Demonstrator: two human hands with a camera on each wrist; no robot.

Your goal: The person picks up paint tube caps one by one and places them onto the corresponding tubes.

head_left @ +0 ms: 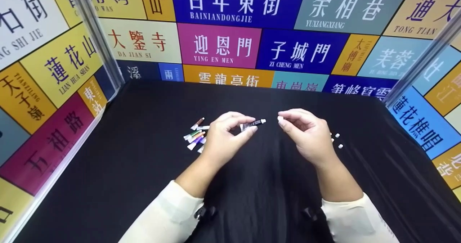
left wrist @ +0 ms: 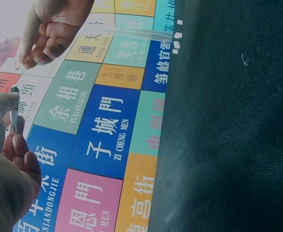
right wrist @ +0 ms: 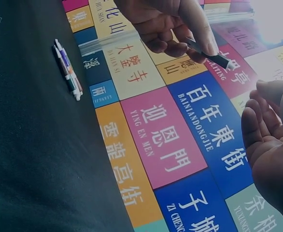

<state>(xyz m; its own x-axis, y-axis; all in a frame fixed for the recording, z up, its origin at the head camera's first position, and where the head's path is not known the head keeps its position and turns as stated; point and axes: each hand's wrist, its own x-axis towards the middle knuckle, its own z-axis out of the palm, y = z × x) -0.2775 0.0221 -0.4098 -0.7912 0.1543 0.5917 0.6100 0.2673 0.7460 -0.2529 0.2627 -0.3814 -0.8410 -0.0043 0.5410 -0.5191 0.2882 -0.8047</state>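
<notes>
We hold a small black tube (head_left: 252, 124) in the left hand (head_left: 225, 135), thumb and fingers pinched round its body, nozzle end pointing right, above the desk (head_left: 108, 171). The right hand (head_left: 306, 131) pinches a white cap (head_left: 280, 118) at its fingertips, just apart from the nozzle. We judge we are mid-way between cap and tube: off or about to go on, we cannot tell. More tubes (head_left: 196, 136) lie left of the hand, loose caps (head_left: 338, 141) to the right. Either way the next move needs cap and nozzle in line
</notes>
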